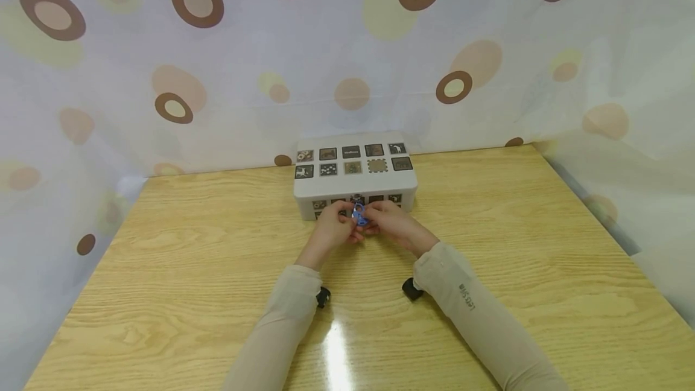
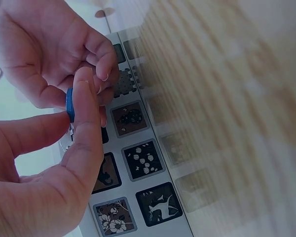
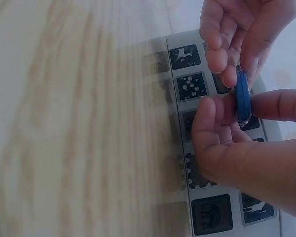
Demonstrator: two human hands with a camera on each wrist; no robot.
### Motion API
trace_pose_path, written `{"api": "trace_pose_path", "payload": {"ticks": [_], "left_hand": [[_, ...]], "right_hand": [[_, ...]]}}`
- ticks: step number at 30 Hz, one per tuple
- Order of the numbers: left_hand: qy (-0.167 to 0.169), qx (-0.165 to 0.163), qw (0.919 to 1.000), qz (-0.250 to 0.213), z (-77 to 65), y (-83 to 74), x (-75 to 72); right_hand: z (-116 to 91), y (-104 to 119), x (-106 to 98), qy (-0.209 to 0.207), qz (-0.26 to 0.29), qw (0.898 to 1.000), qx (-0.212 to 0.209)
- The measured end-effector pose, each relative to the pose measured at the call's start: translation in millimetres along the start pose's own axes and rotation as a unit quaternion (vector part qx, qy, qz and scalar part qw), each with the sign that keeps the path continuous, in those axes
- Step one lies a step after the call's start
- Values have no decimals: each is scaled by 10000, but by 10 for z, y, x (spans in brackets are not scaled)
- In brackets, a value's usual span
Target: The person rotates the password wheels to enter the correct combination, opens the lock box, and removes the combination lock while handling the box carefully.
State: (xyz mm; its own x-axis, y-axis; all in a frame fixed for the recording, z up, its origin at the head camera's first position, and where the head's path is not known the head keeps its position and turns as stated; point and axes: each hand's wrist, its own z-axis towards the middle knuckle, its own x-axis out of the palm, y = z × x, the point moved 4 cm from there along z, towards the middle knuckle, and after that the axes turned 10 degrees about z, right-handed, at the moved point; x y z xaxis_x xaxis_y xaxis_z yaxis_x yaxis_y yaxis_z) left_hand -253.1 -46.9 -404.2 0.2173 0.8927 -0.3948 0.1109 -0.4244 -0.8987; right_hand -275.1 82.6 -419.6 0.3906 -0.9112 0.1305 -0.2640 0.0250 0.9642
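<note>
A small, flat blue piece (image 1: 359,215) with an opening near its top is held between both hands, in front of a white box (image 1: 355,184) with a grid of square pictures. My left hand (image 1: 333,225) pinches its left side between thumb and fingers. From the other side, my right hand (image 1: 395,222) grips it with thumb and bent fingers. Seen edge-on in the right wrist view, the blue piece (image 3: 243,98) has bits of shiny metal at its end. The fingers partly cover it in the left wrist view.
The box stands at the back of a wooden table (image 1: 206,276), close to a white curtain (image 1: 228,77) with brown and beige spots. Black wrist straps (image 1: 412,289) show under the beige sleeves (image 1: 483,312).
</note>
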Motion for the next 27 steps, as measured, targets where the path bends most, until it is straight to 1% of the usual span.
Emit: {"api": "trace_pose_path", "payload": {"ticks": [4,9,14,17,24,27], "left_hand": [[13,2,10000,-8,-3,-11,-6],[24,-7,10000,4,-6,-14,-10],[-7,41,10000,0,2,-19,-9],[-8,67,10000,20,9,-16,-7],[13,-87,10000,-11,-12,-16,-10],[10,-76,10000,3,-15,-19,-11]], "right_hand": [[16,-4,-15,-84,146,9999,26],[33,-14,-55,-165,416,9989,159],[30,-11,-61,-48,364,9991,226],[23,-11,-52,-64,353,9990,249],[19,-23,-38,-75,396,9990,184],[20,-27,-45,-65,420,9989,190]]}}
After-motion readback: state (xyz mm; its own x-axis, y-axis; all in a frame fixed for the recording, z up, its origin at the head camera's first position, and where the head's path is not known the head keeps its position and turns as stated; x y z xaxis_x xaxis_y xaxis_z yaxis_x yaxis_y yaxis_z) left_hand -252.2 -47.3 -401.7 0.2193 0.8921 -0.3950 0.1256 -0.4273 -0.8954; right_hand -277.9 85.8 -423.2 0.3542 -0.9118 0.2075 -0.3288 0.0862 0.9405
